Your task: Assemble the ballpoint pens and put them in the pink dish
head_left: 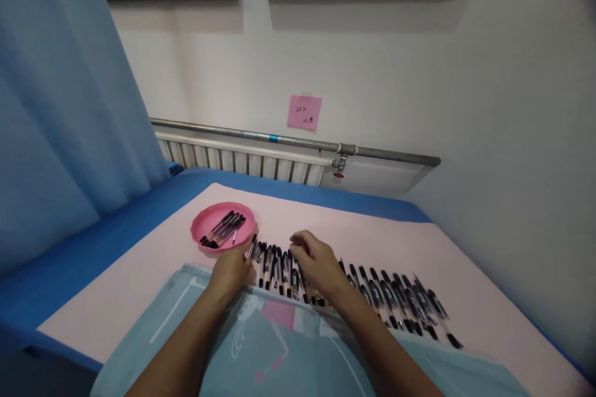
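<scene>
My left hand (230,272) is closed around a black-capped pen (252,245), which it holds upright-leaning at the left end of a long row of pens. Loosely bent, with finger and thumb apart, my right hand (320,263) hovers over the middle of the row and hides part of it. Pens and black caps (274,265) lie side by side between the hands. More pens (403,298) continue to the right of my right forearm. Several pens (226,227) rest together in a pink scalloped dish (199,223), just beyond my left hand.
A pale pink sheet (153,248) covers the blue table (298,185). Light blue printed cloth (279,353) lies along the near edge under my forearms. Behind are a radiator (242,158), a metal pipe (209,128) and a pink note (304,112). A blue curtain (69,87) hangs left.
</scene>
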Available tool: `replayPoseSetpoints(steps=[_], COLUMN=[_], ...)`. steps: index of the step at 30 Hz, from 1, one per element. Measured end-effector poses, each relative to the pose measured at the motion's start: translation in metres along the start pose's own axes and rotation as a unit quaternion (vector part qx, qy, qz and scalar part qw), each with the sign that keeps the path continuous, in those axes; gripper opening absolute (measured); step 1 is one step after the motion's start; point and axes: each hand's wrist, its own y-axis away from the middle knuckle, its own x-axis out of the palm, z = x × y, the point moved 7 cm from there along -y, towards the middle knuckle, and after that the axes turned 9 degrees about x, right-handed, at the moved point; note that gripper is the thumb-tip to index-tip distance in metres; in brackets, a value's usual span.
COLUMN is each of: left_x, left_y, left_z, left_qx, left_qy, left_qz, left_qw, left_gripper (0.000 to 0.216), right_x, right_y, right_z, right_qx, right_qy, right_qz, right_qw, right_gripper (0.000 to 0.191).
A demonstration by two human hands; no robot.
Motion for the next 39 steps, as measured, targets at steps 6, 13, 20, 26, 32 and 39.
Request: replayPoseSetpoints(steps=[6,13,20,26,32,39], left_x=[-0.01,-0.01,0.014,0.021,0.007,-0.025], left_y=[0.024,-0.011,-0.023,-0.025,-0.017,-0.024], left_z=[-0.065,-0.023,-0.002,-0.005,-0.004,-0.053], left_qx=[0.142,0.048,-0.009,-0.022,-0.024,-0.008], left_qy=[0.109,0.001,-0.036,0.015,0.083,0.471], left_qz=[-0.065,0.044,0.048,0.047,0.016,-0.001], left_qw=[0.982,0.998,0.998,0.999,0.996,0.882], left_gripper=[0.019,0.016,0.014,0.017,0.016,0.011], right_x=[0.033,0.007,0.001,-0.001,0.001,0.0], right_y=[-0.011,-0.013,-0.013,-0.01,-0.006,0.006], right_z=[-0.014,-0.069,-0.069,-0.058,-0.052,-0.041], right_qx=[0.061,0.176,0.15,0.114,0.097,0.045], right_qy=[-0.047,-0.27,-0.244,-0.199,-0.194,-0.107], right_qz=[0.016,-0.033,-0.021,-0.025,-0.019,-0.03], right_qw=[0.997,0.946,0.958,0.973,0.976,0.993], right_gripper=[0.023,0.017,0.018,0.016,0.015,0.018])
